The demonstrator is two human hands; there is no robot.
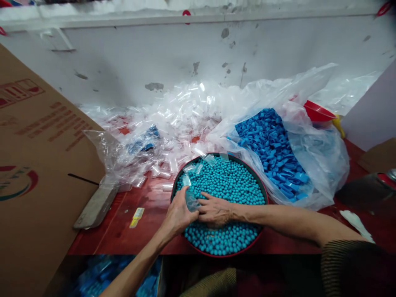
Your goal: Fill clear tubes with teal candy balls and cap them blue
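Left hand and right hand meet at one small clear plastic container

The left hand grasps the container between thumb and fingers, above the left part of one round red-rimmed tray. The right hand rests palm down on small turquoise round beads, too many to count, its fingertips near the container; whether it clasps anything cannot be told. Several clear plastic pieces lie on the beads, their exact number unclear. Behind stands one translucent plastic bag of uncounted blue plastic parts; at left, one brown cardboard box.
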